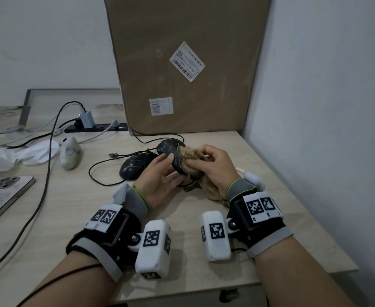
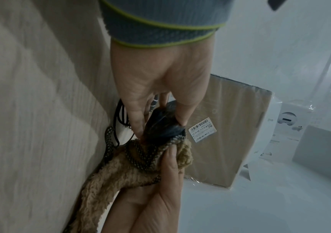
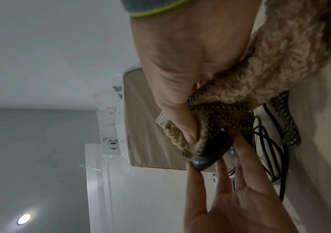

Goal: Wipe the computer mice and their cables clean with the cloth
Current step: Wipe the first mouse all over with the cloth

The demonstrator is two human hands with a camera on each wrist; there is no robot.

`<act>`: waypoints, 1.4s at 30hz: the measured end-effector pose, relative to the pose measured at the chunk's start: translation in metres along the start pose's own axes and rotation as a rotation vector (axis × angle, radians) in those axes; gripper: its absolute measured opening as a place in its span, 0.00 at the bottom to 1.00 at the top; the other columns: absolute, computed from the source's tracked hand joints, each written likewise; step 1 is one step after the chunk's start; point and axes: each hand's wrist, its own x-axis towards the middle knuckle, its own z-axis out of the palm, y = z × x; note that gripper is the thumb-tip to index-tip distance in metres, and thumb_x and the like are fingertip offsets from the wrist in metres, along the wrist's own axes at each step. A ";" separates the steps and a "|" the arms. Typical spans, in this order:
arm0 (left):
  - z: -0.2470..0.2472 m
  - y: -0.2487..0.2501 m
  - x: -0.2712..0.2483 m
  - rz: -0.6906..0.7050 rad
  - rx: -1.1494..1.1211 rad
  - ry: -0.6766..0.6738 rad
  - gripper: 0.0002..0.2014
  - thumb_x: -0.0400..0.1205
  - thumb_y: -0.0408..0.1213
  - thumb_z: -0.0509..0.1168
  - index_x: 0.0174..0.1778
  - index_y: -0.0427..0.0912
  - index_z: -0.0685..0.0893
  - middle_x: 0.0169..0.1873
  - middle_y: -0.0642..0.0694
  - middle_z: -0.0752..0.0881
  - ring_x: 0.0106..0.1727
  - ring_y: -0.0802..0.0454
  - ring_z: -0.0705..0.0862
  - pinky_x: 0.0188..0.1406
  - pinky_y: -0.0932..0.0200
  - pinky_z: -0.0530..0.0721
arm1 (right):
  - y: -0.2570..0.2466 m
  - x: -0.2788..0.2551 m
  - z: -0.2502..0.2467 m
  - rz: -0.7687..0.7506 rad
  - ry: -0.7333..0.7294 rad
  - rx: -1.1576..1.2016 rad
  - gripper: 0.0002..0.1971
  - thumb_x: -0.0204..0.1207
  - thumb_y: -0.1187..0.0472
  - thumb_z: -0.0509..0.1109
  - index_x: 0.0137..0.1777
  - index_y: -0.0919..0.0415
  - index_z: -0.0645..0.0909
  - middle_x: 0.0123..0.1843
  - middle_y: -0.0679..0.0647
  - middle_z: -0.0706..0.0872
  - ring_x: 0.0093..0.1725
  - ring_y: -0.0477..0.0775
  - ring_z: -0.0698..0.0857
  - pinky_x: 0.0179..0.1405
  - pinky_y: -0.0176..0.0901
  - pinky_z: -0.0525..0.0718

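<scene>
Head view: a white barcode label point(image 1: 187, 61) reading "15 YS EE 15 X 32" is seen on the cardboard box point(image 1: 182, 85). A glossy black mouse point(image 1: 171, 151) is pinched above the bench point(image 1: 71, 207) by the left hand point(image 1: 160, 180); the fuzzy tan cloth point(image 1: 190, 155) is pressed on it, gripped by the right hand point(image 1: 215, 167). A second mouse point(image 1: 135, 167) lies beside.

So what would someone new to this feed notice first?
The two hands mid-table: the left hand holds a black mouse up while the right hand presses a tan cloth against it. A second mouse lies on the table just left, cables looping around. Behind stands a big cardboard box.
</scene>
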 end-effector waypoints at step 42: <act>-0.007 -0.003 0.000 0.003 0.337 -0.062 0.21 0.81 0.29 0.64 0.70 0.43 0.79 0.53 0.44 0.90 0.47 0.50 0.89 0.45 0.57 0.88 | 0.004 0.007 -0.008 -0.069 0.328 -0.088 0.09 0.64 0.56 0.79 0.44 0.54 0.87 0.44 0.56 0.91 0.49 0.59 0.89 0.53 0.61 0.87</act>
